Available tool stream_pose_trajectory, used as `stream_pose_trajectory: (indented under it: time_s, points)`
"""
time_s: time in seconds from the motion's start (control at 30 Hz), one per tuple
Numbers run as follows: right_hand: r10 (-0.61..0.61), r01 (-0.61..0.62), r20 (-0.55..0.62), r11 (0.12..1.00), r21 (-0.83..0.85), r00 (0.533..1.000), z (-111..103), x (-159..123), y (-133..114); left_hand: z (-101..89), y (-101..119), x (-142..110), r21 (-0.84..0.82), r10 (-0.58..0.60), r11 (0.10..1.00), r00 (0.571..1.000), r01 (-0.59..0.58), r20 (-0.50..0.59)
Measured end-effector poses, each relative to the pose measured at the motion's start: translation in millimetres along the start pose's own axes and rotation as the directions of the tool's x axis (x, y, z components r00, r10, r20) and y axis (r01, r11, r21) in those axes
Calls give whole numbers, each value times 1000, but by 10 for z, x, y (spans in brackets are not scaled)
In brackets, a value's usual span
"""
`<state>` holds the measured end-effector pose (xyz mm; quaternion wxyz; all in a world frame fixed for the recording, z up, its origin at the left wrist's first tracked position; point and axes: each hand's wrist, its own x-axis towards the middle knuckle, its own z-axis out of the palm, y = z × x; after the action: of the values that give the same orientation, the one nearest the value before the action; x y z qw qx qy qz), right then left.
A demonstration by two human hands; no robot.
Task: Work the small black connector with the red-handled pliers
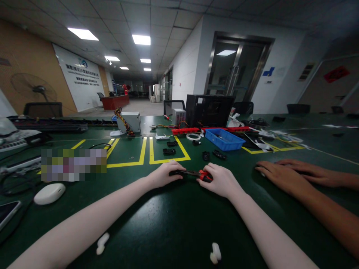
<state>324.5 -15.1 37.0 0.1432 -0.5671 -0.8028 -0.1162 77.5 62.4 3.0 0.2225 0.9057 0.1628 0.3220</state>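
Note:
Above the green tabletop my right hand (pixel 221 180) is closed round the red and black handles of a pair of pliers (pixel 206 176). Their jaws point left toward my left hand (pixel 165 174), whose fingers pinch a small black part (pixel 176 172). The jaws meet or overlap this part; at this size I cannot tell whether they grip it. Just beyond my hands lie several black plastic pieces, among them one inside a yellow taped outline (pixel 169 151) and another to the right (pixel 219 154).
A co-worker's hands (pixel 288 179) rest at the right. Behind stand a blue tray (pixel 224 141), a black computer case (pixel 210 110) and a power supply (pixel 131 122) with cables. White earbuds (pixel 103 242) lie in front; a white earbud case (pixel 49 193) and a phone (pixel 8 213) sit left.

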Motion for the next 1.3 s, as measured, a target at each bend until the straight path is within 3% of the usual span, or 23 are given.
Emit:
stream_pose_trajectory:
  time_s: [0.33, 0.87, 1.3]
  points:
    - [21, -21, -19, 1000, 12, 1000, 37, 1, 10, -34, 56, 3, 38, -41, 998, 999, 41, 6]
    - [-57, 39, -102, 984, -172, 993, 108, 13, 7, -35, 8, -1, 37, -64, 997, 998, 64, 6]
    - [-1, -7, -114, 997, -71, 994, 106, 9, -9, -24, 70, -4, 121, -55, 991, 998, 56, -11]
